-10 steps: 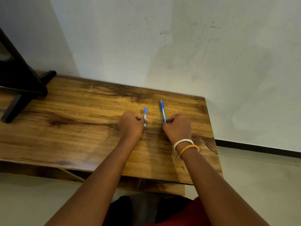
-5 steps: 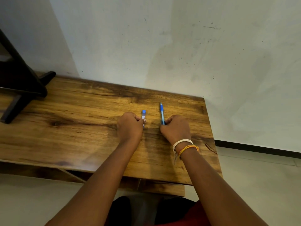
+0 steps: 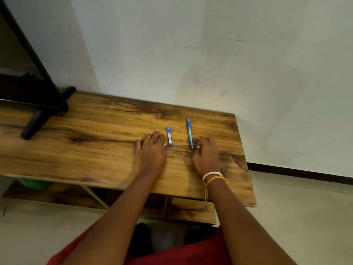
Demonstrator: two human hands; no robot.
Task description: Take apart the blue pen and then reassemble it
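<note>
The blue pen point(image 3: 189, 133) lies flat on the wooden table point(image 3: 95, 131), w/ its tip pointing away from me, toward the wall point(image 3: 210, 54). It is in the right part of the table top, not far from the right edge. The pen is in one piece as far as I can see; its rear end is near me.

Left of the pen, apart from it and almost parallel, lies a small blue case point(image 3: 169, 136) w/ a white label on it. It is shorter than the pen and also flat on the wood.

My right hand point(image 3: 207, 154) rests on the table just right of the pen's near end. The fingers are loosely curled and they hold nothing; the fingertips are just beside the pen, but I cannot tell if they touch it. On this wrist I have a white band and an orange thread point(image 3: 214, 177).

My left hand point(image 3: 151, 150) lies palm down on the table, left of the pen and directly beside the blue case. Its fingers are straight and spread, nothing is in it. The thumb side is v. close to the case's near end; contact is not clear.

Far left of the pen, at the table's back corner, stands a black stand point(image 3: 38, 104) w/ a foot on the wood. Under the table, on the left, is smth green point(image 3: 32, 183), mostly hidden. Below the pen side, near me, my red clothing point(image 3: 181, 253) shows.
</note>
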